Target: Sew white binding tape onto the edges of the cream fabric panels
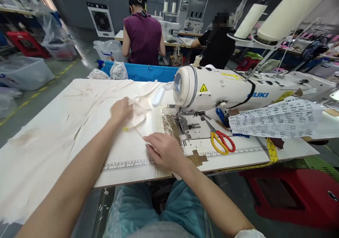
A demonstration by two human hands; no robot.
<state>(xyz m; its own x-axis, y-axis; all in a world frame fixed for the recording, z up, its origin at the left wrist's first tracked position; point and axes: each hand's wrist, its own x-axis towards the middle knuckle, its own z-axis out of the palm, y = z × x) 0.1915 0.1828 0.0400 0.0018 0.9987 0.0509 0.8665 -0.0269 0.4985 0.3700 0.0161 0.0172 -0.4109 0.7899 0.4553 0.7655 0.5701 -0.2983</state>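
Note:
My left hand (122, 112), smeared by motion, is closed on a pale pink fabric piece (139, 114) left of the sewing machine. A small yellow spot (125, 129) shows at the piece's lower edge. From the piece a thin pale strip (139, 133) runs down to the fingertips of my right hand (165, 151), which lies low on the table with its fingers curled and closed on the strip's end. The needle area of the white sewing machine (212, 86) is just beyond my right hand, and neither hand touches it.
Scissors (222, 141) with yellow and red handles lie right of the needle. Sheer pale fabric (53, 125) spreads over the table's left side. A written paper (275, 117) rests by the machine arm; a yellow tape measure (272, 151) hangs at the front edge. Two people sit ahead.

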